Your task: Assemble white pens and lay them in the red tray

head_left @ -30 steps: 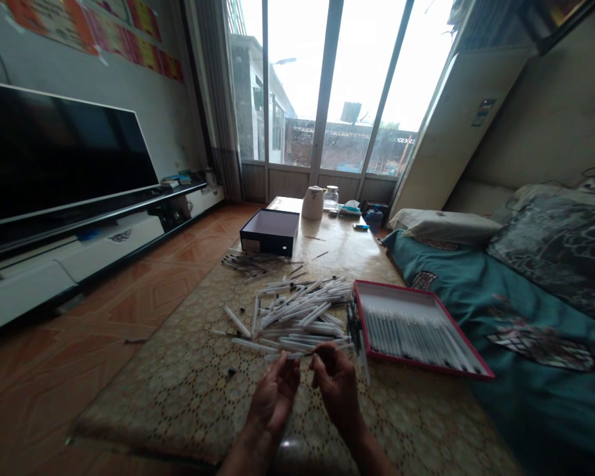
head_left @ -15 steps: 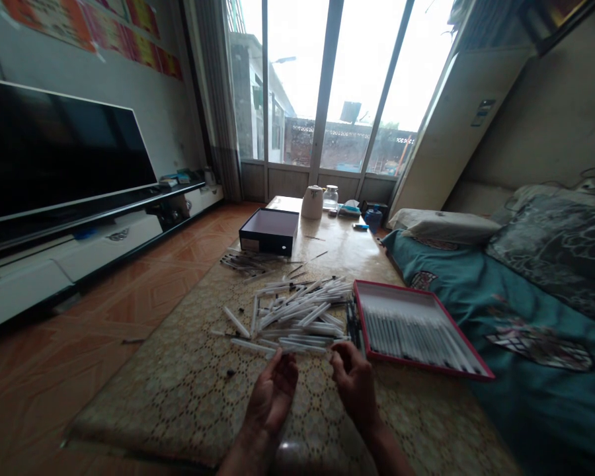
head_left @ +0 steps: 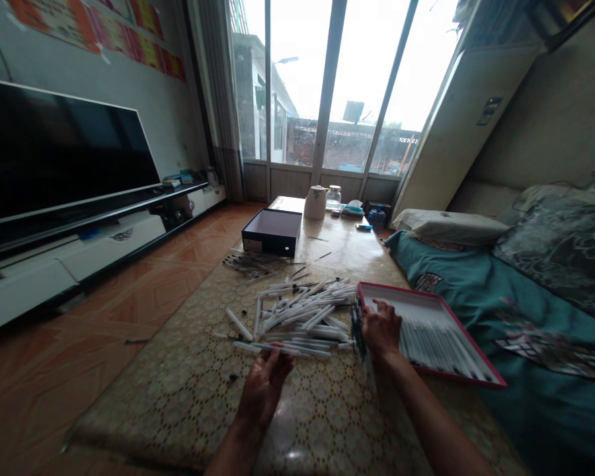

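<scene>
White tubes lie heaped, left hand at near side, right hand over pink-rimmed box; both grips unclear. Light touch keeps boxed row straight.

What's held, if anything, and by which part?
Left grip seems to pinch a white tube, part unclear; right grip, at the red-edged box, cannot be told.

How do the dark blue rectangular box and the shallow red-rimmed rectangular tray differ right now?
Depth: the dark blue rectangular box has tall walls; the shallow red-rimmed rectangular tray has low ones.
Place: the box stands farther away, toward the left of the patterned table; the tray lies nearer, at the right.
Contact: the right hand is at the tray's left end; the box is untouched.
Both are open-topped and pale inside.
</scene>
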`<action>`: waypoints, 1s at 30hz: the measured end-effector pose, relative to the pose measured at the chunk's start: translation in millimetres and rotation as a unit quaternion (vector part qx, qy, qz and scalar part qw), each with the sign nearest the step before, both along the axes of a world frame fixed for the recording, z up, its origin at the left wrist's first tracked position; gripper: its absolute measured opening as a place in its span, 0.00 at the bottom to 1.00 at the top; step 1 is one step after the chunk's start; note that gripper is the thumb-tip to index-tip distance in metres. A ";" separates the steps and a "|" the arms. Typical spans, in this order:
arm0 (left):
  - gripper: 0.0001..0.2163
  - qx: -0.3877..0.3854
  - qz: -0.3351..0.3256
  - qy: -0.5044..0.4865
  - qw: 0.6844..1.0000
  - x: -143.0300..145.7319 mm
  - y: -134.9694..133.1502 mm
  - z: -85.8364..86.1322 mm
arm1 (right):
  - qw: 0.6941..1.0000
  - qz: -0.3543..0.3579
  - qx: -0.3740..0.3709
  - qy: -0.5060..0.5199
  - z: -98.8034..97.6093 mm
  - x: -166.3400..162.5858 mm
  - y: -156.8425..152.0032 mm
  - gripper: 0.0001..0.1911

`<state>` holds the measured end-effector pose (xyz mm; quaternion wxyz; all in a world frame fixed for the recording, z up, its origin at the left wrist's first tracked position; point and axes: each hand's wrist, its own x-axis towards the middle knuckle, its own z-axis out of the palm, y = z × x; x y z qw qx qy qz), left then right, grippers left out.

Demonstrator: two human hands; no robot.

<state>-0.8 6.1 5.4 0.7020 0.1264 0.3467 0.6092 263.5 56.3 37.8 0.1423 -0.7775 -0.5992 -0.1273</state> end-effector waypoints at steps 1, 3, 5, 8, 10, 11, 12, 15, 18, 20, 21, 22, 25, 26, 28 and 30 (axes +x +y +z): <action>0.05 0.001 0.002 -0.002 1.000 -0.3 0.5 -1.3 | 1.000 0.004 -0.011 -0.012 -1.8 0.9 7.0 0.16; 0.05 0.002 0.009 -0.002 1.000 -0.4 1.3 -2.1 | 0.999 0.011 -0.034 -0.029 -6.7 1.8 20.8 0.17; 0.05 -0.005 0.012 -0.001 1.000 0.0 1.9 -1.2 | 0.998 0.013 -0.056 -0.040 -11.3 2.4 33.9 0.19; 0.05 -0.015 0.017 -0.007 1.000 0.2 2.6 0.3 | 0.995 0.010 -0.082 -0.052 -14.5 3.8 50.3 0.22; 0.05 -0.020 0.017 -0.010 1.000 -0.1 2.7 -0.2 | 0.994 0.010 -0.099 -0.049 -14.6 5.3 58.1 0.22; 0.05 -0.021 0.017 -0.011 1.000 -0.4 2.8 -0.9 | 0.993 0.011 -0.106 -0.045 -14.3 6.0 61.0 0.22; 0.05 -0.020 0.015 -0.012 1.000 -0.7 2.8 -1.8 | 0.993 0.012 -0.110 -0.040 -14.1 6.6 63.3 0.21; 0.05 -0.008 0.011 -0.011 1.000 -1.2 2.7 -3.6 | 0.994 0.010 -0.106 -0.031 -14.5 6.5 66.4 0.19; 0.05 -0.004 0.011 -0.005 1.000 -1.0 2.3 -2.3 | 0.995 0.008 -0.094 -0.027 -16.7 3.7 64.7 0.17; 0.05 -0.006 0.010 -0.002 1.000 -0.7 2.0 -0.9 | 0.996 0.002 -0.092 -0.021 -18.6 1.7 60.7 0.18; 0.05 -0.005 0.009 -0.002 1.000 -0.6 1.9 -0.5 | 0.995 -0.001 -0.093 -0.018 -19.6 1.1 57.8 0.18; 0.05 -0.003 0.007 -0.003 1.000 -0.5 1.9 -0.5 | 0.995 -0.002 -0.096 -0.015 -20.7 0.8 54.4 0.18; 0.05 0.008 0.001 -0.004 1.000 -0.3 2.3 -1.8 | 0.994 0.012 -0.108 -0.007 -24.1 1.9 40.8 0.16; 0.05 0.011 0.001 -0.005 1.000 -0.2 2.4 -2.2 | 0.994 0.024 -0.109 -0.001 -25.0 2.6 35.7 0.15; 0.04 0.015 0.001 -0.008 1.000 -0.1 2.6 -2.3 | 0.993 0.055 -0.102 0.015 -25.9 4.2 25.5 0.13; 0.04 0.014 0.000 -0.010 1.000 0.0 2.5 -1.1 | 0.992 0.087 -0.092 0.027 -25.0 5.2 16.3 0.15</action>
